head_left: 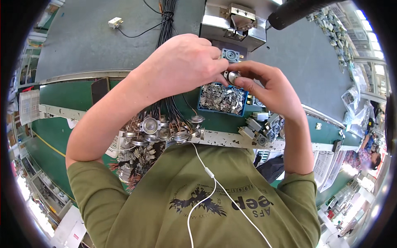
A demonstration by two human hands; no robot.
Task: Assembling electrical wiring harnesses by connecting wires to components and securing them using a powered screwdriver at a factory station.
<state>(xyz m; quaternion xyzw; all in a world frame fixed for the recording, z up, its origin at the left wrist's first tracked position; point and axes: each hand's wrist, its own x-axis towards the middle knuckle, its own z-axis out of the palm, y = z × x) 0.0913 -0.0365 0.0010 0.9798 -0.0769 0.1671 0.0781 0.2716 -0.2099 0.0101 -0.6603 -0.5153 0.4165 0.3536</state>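
Observation:
My right hand pinches a round, silvery metal cap between thumb and fingers. Close against it, my left hand has its fingers closed, and what they grip is hidden from view. Just beyond the fingertips sits a grey square block with a round recess. Below both hands stands a blue bin filled with small metal terminals. Under my left forearm, several round metal caps with wires hang in a bunch at the table's near edge.
A metal press-like fixture stands at the far middle, with a black tube beside it. Black cables run along the table, near a small white connector. Several grey blocks lie right of the bin.

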